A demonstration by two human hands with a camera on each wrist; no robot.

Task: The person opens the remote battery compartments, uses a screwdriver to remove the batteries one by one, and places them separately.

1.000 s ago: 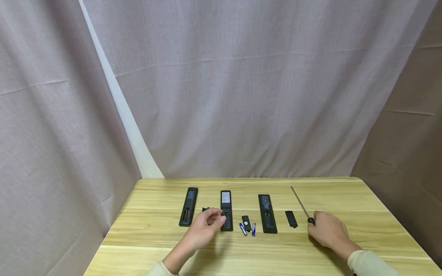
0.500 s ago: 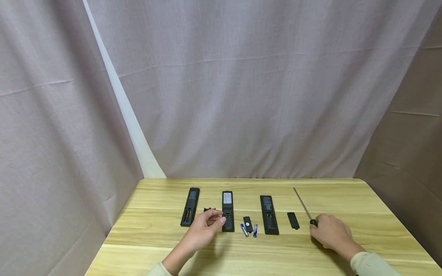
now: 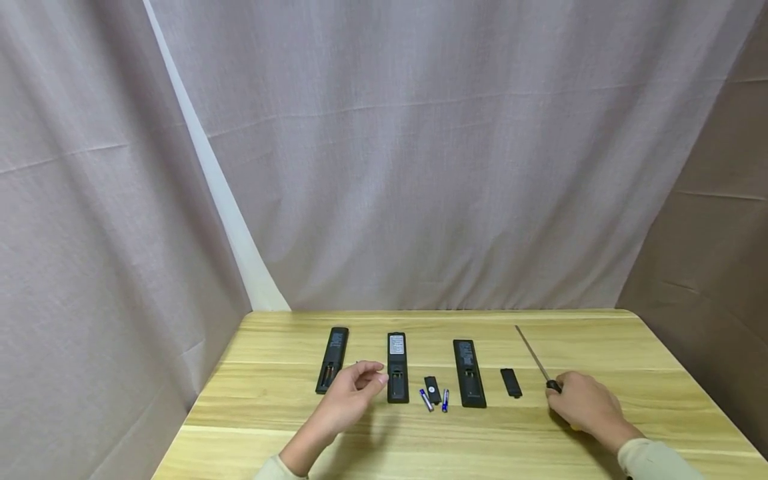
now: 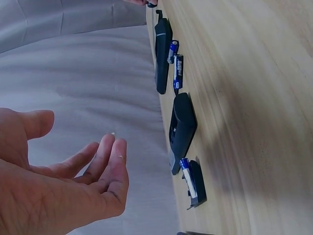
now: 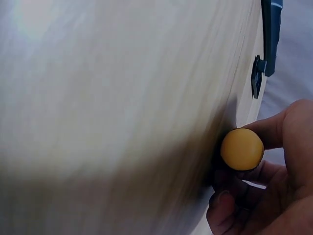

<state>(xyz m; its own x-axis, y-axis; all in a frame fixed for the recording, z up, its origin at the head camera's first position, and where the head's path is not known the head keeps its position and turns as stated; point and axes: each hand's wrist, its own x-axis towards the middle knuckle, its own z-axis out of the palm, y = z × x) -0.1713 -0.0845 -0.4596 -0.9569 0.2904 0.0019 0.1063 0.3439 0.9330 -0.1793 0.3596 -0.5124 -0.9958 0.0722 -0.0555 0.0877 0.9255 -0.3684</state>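
Observation:
My right hand (image 3: 585, 403) grips a screwdriver (image 3: 536, 357) by its dark handle, and its long thin shaft points away to the far left. The handle's round yellow end (image 5: 242, 149) faces the right wrist camera. My left hand (image 3: 351, 397) hovers with bent, loosely spread fingers, its fingertips just left of the middle black remote control (image 3: 398, 370). In the left wrist view nothing lies between thumb and fingers. That remote lies face down, its battery compartment uncovered. Below the left hand, a blue-and-silver battery (image 4: 188, 177) lies on a black battery cover (image 4: 199, 186), mostly hidden in the head view.
The left remote control (image 3: 332, 360) has its compartment open; the right remote control (image 3: 469, 373) lies likewise. Two batteries (image 3: 426, 400) flank a small battery cover (image 3: 433, 389) between remotes. Another cover (image 3: 511, 383) sits left of the screwdriver. Curtains surround the wooden table (image 3: 480, 447).
My right hand has shifted right with the screwdriver. My left hand has drawn slightly left, off the middle remote. The view has turned a little; remotes, covers and batteries lie as before.

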